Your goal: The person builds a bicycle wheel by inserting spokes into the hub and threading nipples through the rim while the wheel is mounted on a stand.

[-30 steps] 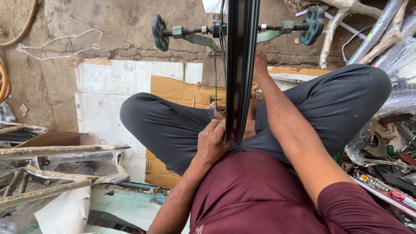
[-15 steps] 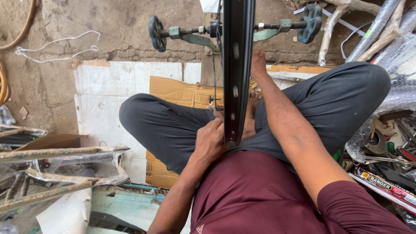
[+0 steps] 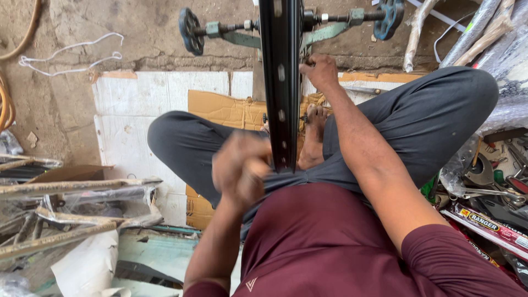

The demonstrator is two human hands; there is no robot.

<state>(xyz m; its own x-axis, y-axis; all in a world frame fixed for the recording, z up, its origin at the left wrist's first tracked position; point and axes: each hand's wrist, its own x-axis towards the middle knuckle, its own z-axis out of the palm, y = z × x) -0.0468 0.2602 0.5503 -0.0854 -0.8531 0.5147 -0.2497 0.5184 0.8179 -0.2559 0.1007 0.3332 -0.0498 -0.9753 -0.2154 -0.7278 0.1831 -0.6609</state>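
Bicycle wheel rim (image 3: 281, 82), black, upright edge-on in green truing stand (image 3: 231, 33), between crossed legs of seated person, above cardboard (image 3: 223, 110). Right hand (image 3: 320, 70) reaches past rim at hub height, fingers curled on something near axle; what exactly, cannot tell. Left hand (image 3: 240, 168) blurred just beside rim's near edge, loosely curled, grip unclear. Judged step: truing and adjusting wheel. Next move calls for steady rim and precise small turns.

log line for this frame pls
left hand: blurred, beside black wheel rim, grip unclear | right hand: on rim's far side by truing stand | person seated cross-legged on cardboard
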